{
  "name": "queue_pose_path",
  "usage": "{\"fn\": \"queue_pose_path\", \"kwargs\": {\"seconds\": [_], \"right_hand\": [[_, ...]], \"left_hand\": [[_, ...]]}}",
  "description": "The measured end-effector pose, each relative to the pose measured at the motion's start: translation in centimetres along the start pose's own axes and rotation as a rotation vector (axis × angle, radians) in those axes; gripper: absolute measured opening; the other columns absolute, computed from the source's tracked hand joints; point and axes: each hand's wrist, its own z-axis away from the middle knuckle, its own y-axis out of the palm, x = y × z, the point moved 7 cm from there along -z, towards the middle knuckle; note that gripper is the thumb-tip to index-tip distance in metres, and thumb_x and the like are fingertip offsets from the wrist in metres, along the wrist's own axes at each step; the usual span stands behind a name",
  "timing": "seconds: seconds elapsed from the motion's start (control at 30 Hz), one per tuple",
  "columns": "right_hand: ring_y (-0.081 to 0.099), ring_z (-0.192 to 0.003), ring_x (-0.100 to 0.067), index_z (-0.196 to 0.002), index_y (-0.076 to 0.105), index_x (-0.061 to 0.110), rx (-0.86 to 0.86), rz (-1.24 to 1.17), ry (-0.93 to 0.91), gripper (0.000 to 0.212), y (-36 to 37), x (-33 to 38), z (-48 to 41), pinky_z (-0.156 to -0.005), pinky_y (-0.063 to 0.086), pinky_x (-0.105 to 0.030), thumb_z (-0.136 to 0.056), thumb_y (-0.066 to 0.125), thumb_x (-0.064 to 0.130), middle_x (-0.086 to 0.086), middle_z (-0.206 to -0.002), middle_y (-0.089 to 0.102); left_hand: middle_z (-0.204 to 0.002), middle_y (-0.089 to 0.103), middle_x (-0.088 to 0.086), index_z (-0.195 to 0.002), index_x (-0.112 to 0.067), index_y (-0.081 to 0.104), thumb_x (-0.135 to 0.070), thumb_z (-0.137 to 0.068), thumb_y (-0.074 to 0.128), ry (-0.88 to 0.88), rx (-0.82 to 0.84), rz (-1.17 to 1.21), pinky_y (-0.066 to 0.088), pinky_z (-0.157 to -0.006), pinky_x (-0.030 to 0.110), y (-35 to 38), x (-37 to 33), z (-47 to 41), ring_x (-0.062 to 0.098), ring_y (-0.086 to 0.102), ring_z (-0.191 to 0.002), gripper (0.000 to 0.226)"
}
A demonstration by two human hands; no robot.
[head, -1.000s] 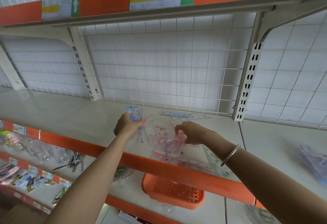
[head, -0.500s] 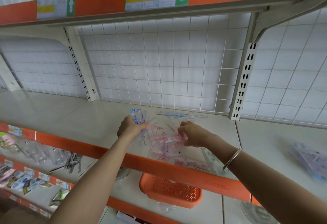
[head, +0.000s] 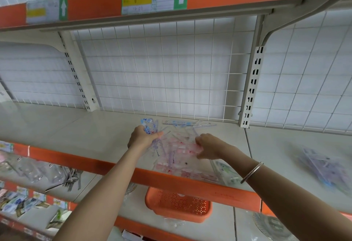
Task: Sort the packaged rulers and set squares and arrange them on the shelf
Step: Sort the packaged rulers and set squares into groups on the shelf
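Loose pile of clear-plastic packaged rulers and set squares lies on the beige metal shelf, near its orange front edge, between my hands. My left hand grips blue-printed clear packs that stick up past my fingers. My right hand curls onto a pink-printed clear pack atop the pile; knuckles hide the fingertips. Packs overlap, count unreadable. Second clear-pack heap far right, blurred. White wire grid behind. Orange perforated plastic basket one shelf down, partly hidden by the shelf edge.

Clear pink-and-blue ruler packets heaped on the cream shelf.
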Motion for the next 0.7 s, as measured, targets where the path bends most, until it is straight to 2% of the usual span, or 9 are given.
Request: {"fn": "queue_pose_path", "kwargs": {"seconds": [0.07,0.13,0.2,0.27,0.33,0.37,0.43,0.57,0.7], "right_hand": [[0.043,-0.08,-0.022,-0.068,0.037,0.021,-0.002,-0.091,0.038,0.027,-0.2,-0.6,0.4,-0.055,0.029,-0.023,-0.084,0.059,0.02,0.004,-0.073,0.041],[0.044,-0.08,-0.022,-0.069,0.037,0.021,-0.021,-0.151,0.069,0.026,-0.5,-1.1,1.0,-0.057,0.03,-0.024,-0.086,0.056,0.015,0.002,-0.078,0.047],[0.047,-0.082,-0.023,-0.085,0.047,0.015,-0.051,-0.193,0.1,0.007,-0.9,-1.8,1.6,-0.066,0.036,-0.028,-0.088,0.053,0.012,-0.007,-0.095,0.057],[0.049,-0.083,-0.025,-0.107,0.05,0.009,-0.075,-0.211,0.142,0.016,-1.2,-2.6,2.2,-0.071,0.039,-0.031,-0.09,0.049,0.011,-0.013,-0.107,0.059],[0.048,-0.082,-0.026,-0.116,0.048,0.009,-0.081,-0.214,0.168,0.024,-1.4,-3.3,2.7,-0.07,0.039,-0.032,-0.092,0.045,0.009,-0.015,-0.108,0.059],[0.048,-0.081,-0.026,-0.117,0.047,0.009,-0.083,-0.208,0.177,0.025,-1.4,-3.6,3.0,-0.07,0.038,-0.031,-0.092,0.043,0.008,-0.015,-0.108,0.059],[0.047,-0.079,-0.028,-0.116,0.044,0.009,-0.096,-0.189,0.201,0.024,-1.5,-4.3,3.5,-0.068,0.036,-0.032,-0.093,0.039,0.007,-0.017,-0.105,0.059],[0.049,-0.077,-0.031,-0.112,0.039,0.008,-0.131,-0.191,0.27,0.019,-1.3,-6.0,4.3,-0.065,0.037,-0.034,-0.093,0.037,0.008,-0.019,-0.103,0.06],[0.053,-0.082,-0.027,-0.101,0.045,0.013,-0.144,-0.191,0.362,0.022,-1.3,-8.1,5.0,-0.067,0.038,-0.031,-0.093,0.053,0.032,-0.009,-0.101,0.06]], "left_hand": [[-0.085,0.068,0.001,-0.097,-0.013,0.062,-0.054,-0.066,0.08,0.011,0.004,0.019,0.052,-0.074,0.036,0.3,-0.6,0.1,0.019,0.063,-0.079,0.055],[-0.086,0.066,0.001,-0.098,-0.012,0.061,-0.052,-0.068,0.08,0.013,0.009,0.021,0.051,-0.074,0.035,0.7,-1.1,0.3,0.019,0.062,-0.08,0.054],[-0.086,0.065,0.002,-0.1,-0.008,0.059,-0.052,-0.068,0.079,0.016,0.018,0.032,0.048,-0.069,0.033,1.2,-1.7,0.5,0.021,0.062,-0.081,0.058],[-0.081,0.062,0.0,-0.098,-0.009,0.057,-0.051,-0.069,0.079,0.029,0.024,0.046,0.043,-0.065,0.03,1.8,-2.4,0.8,0.021,0.06,-0.079,0.055],[-0.073,0.057,-0.002,-0.093,-0.009,0.056,-0.049,-0.07,0.079,0.041,0.031,0.059,0.041,-0.065,0.029,2.4,-3.1,1.0,0.021,0.058,-0.075,0.051],[-0.072,0.057,-0.002,-0.097,-0.007,0.057,-0.048,-0.07,0.08,0.048,0.035,0.069,0.04,-0.063,0.028,2.7,-3.3,1.1,0.02,0.057,-0.074,0.054],[-0.072,0.057,-0.002,-0.106,-0.004,0.059,-0.046,-0.07,0.08,0.065,0.043,0.097,0.039,-0.06,0.026,3.2,-3.9,1.2,0.019,0.057,-0.072,0.059],[-0.072,0.061,0.0,-0.08,-0.012,0.054,-0.044,-0.071,0.08,0.088,0.077,0.1,0.041,-0.064,0.029,4.4,-4.9,1.3,0.022,0.059,-0.072,0.042],[-0.076,0.066,0.003,-0.08,-0.011,0.057,-0.046,-0.069,0.081,0.107,0.111,0.091,0.044,-0.066,0.03,5.7,-5.8,1.5,0.023,0.063,-0.074,0.043]]}}
